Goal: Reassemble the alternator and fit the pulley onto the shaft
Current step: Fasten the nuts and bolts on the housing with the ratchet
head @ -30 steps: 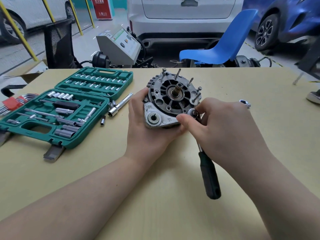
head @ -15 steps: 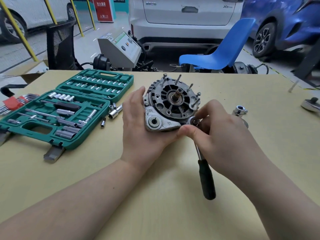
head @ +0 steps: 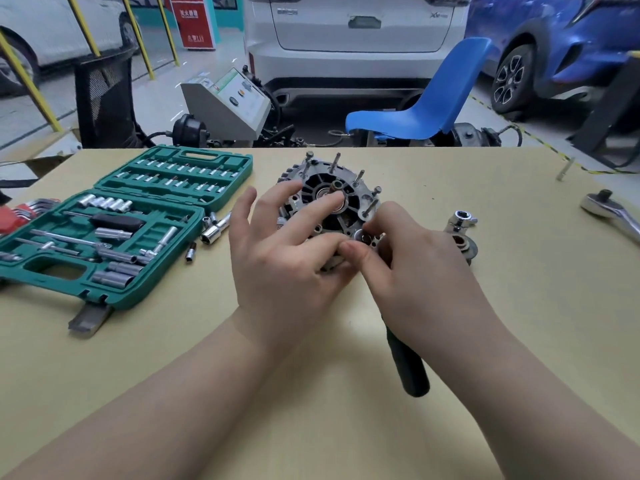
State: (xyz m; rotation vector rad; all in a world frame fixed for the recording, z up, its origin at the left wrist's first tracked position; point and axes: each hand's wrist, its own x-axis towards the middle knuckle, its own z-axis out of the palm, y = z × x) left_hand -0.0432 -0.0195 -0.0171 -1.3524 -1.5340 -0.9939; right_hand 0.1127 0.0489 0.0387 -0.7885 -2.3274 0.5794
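While the alternator (head: 332,206) sits face-up near the middle of the desk (head: 519,306), its shaft (head: 336,186) pointing up and several long through-bolts standing proud of the housing, you appear to be mid-way through running those bolts down, not yet at the pulley. Your left hand (head: 280,251) lies over the near-left side of the housing with its grip spread: the fingers are straight and fanned, 1 fingertip resting by the central bearing, steadying the body. Your right hand (head: 412,258) pinches the head of the ratchet (head: 408,362) at the near-right edge of the housing, where the socket seems to sit on a bolt; the black handle trails toward you along the desk. What looks like the pulley (head: 465,245) waits just right of the alternator, beside a loose socket (head: 459,220), and the socket set (head: 121,233) lies open well to the left. The next move likely calls for keeping the socket square on the bolt, holding the housing firm against the turn, then tightening the remaining bolts evenly before the pulley goes on.
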